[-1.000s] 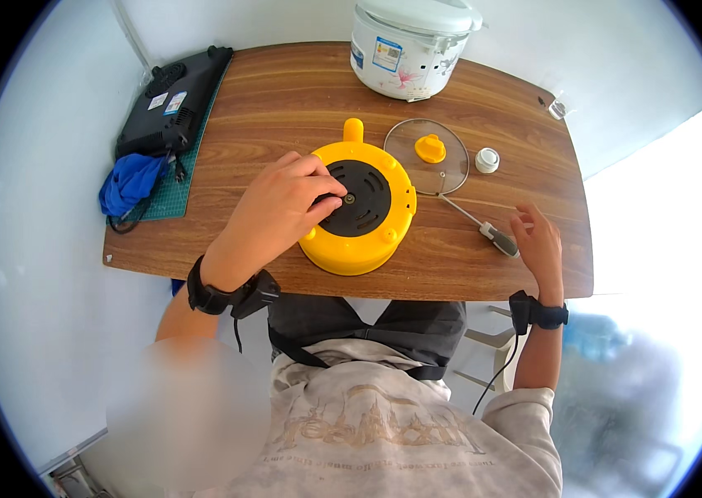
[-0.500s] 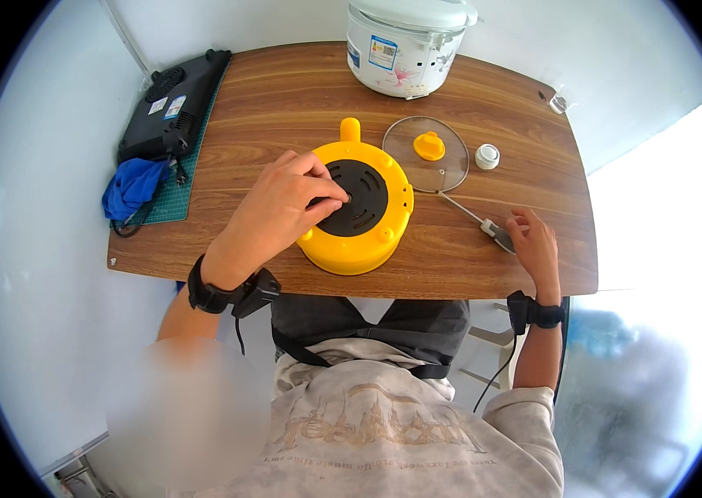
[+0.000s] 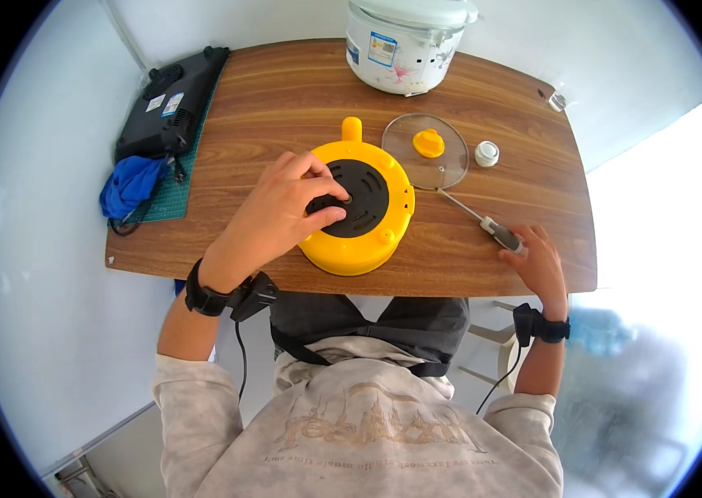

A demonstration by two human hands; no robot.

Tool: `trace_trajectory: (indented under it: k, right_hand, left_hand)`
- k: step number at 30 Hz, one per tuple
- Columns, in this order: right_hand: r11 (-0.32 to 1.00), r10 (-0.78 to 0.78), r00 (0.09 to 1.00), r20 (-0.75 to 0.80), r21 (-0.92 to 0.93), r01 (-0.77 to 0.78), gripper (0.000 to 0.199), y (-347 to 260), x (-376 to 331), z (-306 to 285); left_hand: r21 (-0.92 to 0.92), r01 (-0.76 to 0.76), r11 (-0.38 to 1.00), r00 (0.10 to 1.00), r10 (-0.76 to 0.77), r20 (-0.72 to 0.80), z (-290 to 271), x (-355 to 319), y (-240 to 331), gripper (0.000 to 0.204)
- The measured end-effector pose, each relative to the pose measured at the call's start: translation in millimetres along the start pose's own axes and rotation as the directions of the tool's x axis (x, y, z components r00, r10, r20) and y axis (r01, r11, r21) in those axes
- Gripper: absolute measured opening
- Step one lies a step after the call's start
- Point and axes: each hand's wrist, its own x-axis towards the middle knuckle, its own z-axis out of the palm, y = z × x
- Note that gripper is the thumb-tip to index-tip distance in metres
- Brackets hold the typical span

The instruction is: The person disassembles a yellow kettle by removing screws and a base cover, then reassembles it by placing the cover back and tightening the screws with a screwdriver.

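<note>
A yellow electric pot (image 3: pixel 352 256) lies upside down on the table, its black slotted base plate (image 3: pixel 371 199) facing up. Over the plate is my left hand (image 3: pixel 291 197). The index fingertip touches its centre, while the thumb sits a little apart on the plate; nothing shows between them. On the right, a screwdriver (image 3: pixel 500 234) with a grey and white handle lies slantwise, its shaft pointing toward the glass lid. My right hand (image 3: pixel 540 261) has thumb and fingers closed round the handle's near end.
Beyond the screwdriver lies a glass lid (image 3: pixel 405 153) with a yellow knob, beside a small white round piece (image 3: pixel 487 153). A white rice cooker (image 3: pixel 405 54) stands at the back. At the left, a black appliance (image 3: pixel 170 104) and a blue cloth (image 3: pixel 131 187) lie on a green mat (image 3: pixel 172 203).
My right hand has shifted nearer to me and closed round the end of the screwdriver handle. My left thumb has slid slightly away from the index finger.
</note>
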Motion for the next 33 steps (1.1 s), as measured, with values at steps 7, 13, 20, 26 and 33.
trace_trajectory:
  k: [7,13,20,26,33]
  right_hand:
    - [0.995,-0.062,0.996,-0.068,0.068,0.067,0.031,11.9,4.5,7.7]
    - [0.952,0.16,0.986,-0.055,0.271,-0.139,0.029,-11.0,5.8,-32.2]
    - [0.592,-0.129,0.94,-0.316,0.736,0.328,0.031,-90.2,15.9,-88.2]
    - [0.681,-0.334,0.911,-0.241,0.607,0.41,0.032,-178.6,43.9,-90.7]
    - [0.72,-0.579,0.791,-0.198,0.332,0.61,0.031,-210.6,70.1,-87.0]
  left_hand:
    - [-0.066,0.013,0.998,1.0,-0.013,-0.008,-0.5,-1.0,-2.5,0.023]
    - [-0.057,0.042,0.998,0.999,-0.044,-0.027,5.4,-5.1,-5.7,0.029]
    - [-0.047,0.078,0.996,0.997,-0.078,0.007,5.0,-4.3,-6.4,0.033]
    - [-0.068,0.057,0.996,0.998,-0.057,0.013,4.7,-4.6,-8.1,0.031]
    - [-0.068,0.054,0.996,0.999,-0.054,-0.002,7.4,-5.3,-10.5,0.032]
